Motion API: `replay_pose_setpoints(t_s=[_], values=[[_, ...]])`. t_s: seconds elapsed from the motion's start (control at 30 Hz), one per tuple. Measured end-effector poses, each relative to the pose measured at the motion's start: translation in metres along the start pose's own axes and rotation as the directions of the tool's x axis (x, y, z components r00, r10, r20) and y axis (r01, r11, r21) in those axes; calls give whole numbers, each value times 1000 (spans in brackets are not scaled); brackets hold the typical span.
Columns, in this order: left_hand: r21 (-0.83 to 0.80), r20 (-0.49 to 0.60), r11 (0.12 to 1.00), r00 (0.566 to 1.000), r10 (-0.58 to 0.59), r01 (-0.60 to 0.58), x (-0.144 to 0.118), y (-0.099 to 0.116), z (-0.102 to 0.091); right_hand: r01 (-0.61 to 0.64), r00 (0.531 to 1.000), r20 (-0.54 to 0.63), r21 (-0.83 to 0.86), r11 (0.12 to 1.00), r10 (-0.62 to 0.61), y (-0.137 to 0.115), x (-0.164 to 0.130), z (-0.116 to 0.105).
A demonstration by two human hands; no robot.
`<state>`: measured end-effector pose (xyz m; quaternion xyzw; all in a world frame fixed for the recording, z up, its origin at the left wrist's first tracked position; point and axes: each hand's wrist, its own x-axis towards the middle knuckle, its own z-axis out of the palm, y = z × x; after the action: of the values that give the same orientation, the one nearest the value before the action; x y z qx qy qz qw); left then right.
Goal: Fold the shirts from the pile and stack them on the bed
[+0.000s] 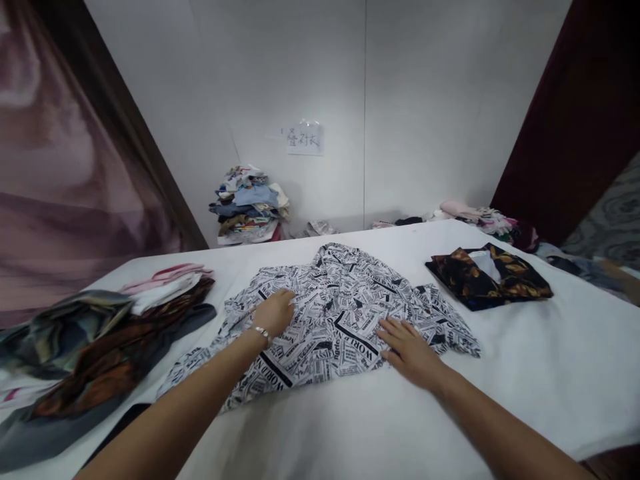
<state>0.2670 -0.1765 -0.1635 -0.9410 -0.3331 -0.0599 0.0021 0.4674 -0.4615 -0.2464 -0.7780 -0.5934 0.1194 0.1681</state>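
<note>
A black-and-white newspaper-print shirt point(345, 333) lies spread on the white table, its collar pointing away from me and its sleeves out to both sides. My left hand point(275, 312), with a bracelet at the wrist, is on the left part of the shirt; its fingers are curled in and look closed on the fabric, though the fingertips are partly hidden. Over on the right side, my right hand point(410, 350) lies flat on the shirt near its lower edge, fingers stretched out and slightly apart.
A dark folded shirt with a golden-brown pattern point(493, 273) lies at the right. Loose clothes point(100, 347) are heaped on the left of the white table point(340, 433). Behind stand a clothes stack point(250, 207) and more garments point(475, 217); a paper sign point(305, 138) hangs on the wall.
</note>
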Motion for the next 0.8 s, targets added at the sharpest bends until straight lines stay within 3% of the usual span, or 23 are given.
replay_pose_setpoints(t_s=[0.23, 0.47, 0.63, 0.7, 0.8], values=[[-22, -43, 987, 986, 159, -160, 107, 84, 23, 40, 999, -14, 43, 998, -39, 1, -1, 1], [-67, -95, 976, 975, 200, -207, 181, 130, 58, 23, 999, -26, 124, 992, -19, 2, 0, 5], [-211, -124, 971, 988, 87, -112, 215, 143, 69, 0, 1000, 18, 177, 984, -3, -2, 2, 1], [-299, -143, 952, 989, 24, -66, 226, 137, 59, 0, 1000, 28, 190, 982, -5, -3, 2, -2], [-457, -188, 890, 978, -92, -4, 235, 118, 27, 12, 1000, 3, 198, 980, -13, -2, 1, -3]])
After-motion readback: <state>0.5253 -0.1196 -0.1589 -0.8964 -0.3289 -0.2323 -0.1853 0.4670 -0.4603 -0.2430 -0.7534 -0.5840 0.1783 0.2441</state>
